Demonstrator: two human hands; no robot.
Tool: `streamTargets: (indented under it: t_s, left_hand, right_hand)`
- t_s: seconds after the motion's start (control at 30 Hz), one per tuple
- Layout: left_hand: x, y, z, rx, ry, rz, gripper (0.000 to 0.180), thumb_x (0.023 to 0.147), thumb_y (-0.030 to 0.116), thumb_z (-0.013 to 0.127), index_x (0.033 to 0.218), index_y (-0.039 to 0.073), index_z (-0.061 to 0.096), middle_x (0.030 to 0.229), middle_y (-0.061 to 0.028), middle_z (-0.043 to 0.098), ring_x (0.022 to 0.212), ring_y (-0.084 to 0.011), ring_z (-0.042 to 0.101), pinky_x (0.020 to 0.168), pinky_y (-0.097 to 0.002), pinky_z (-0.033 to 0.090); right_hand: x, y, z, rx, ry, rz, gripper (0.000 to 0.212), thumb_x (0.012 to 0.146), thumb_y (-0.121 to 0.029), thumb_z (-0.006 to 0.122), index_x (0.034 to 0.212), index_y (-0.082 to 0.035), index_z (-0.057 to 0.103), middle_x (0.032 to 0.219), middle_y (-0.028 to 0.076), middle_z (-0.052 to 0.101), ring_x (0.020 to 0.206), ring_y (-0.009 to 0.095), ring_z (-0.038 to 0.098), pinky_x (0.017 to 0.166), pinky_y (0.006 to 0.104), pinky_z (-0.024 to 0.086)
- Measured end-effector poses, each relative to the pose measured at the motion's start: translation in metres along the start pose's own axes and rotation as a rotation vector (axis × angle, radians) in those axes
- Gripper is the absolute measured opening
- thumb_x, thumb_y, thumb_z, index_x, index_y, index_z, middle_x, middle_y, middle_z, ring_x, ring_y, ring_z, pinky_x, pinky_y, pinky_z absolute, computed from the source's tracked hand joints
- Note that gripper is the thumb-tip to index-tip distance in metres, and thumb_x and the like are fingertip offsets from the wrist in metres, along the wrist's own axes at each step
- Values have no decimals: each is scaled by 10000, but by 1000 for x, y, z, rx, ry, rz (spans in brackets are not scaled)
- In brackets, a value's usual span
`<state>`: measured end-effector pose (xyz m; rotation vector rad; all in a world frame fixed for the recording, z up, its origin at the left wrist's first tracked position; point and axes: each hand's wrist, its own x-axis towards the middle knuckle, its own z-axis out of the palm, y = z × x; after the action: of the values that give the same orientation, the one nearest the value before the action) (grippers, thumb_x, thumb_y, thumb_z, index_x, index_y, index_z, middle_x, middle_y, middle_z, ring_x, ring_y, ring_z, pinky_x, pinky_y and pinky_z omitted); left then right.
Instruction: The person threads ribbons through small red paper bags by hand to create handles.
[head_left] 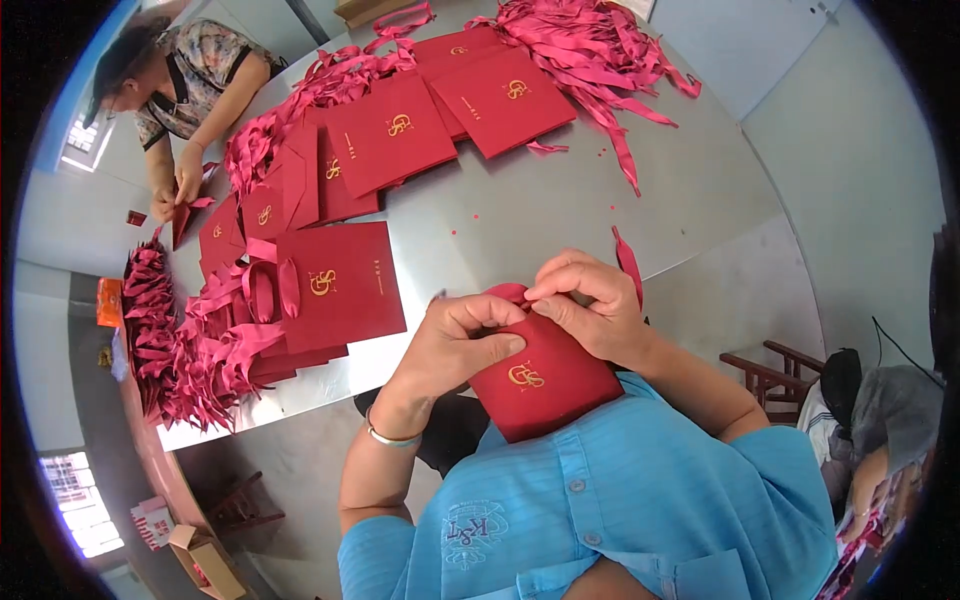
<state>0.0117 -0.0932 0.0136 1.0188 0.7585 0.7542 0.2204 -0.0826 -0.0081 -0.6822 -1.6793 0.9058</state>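
Note:
A red paper bag [555, 385] with a gold emblem is held close against my blue shirt, its top edge tilted away from me. My left hand [450, 345] grips the bag's upper left edge, thumb on the front. At the same top edge, my right hand [595, 308] is closed in a pinch, apparently on a red ribbon; its fingers largely cover the spot. A short curve of ribbon [508, 292] shows between the two hands. Another ribbon length [627, 262] rises behind my right hand.
Flat red bags [390, 135] lie overlapping across the metal table [690, 215]. Ribbon-handled bags [340, 285] are stacked at the left, and loose ribbons [600, 50] are heaped at the far end. A co-worker [205, 85] handles a red piece at far left. Wooden stools [770, 375] stand right.

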Motion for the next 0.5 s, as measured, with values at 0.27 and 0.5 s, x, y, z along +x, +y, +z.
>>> streamTargets:
  t_s: [0.27,0.5]
  left_hand:
    - [4,4,-3,-44,-44,-60,192,811,-85,689,979,4,661,908,17,648,826,-49,592,733,-197,492]
    - [3,-1,8,90,32,-7,141,803,-67,682,901,26,642,847,70,593,754,-2,529,648,-165,419]
  right_hand:
    - [2,5,4,99,-21,55,111,843,41,680,939,-16,675,879,77,635,741,129,575,629,248,444]
    - [-4,6,3,16,0,46,125,821,28,699,931,-30,687,857,76,647,762,162,602,657,275,470]
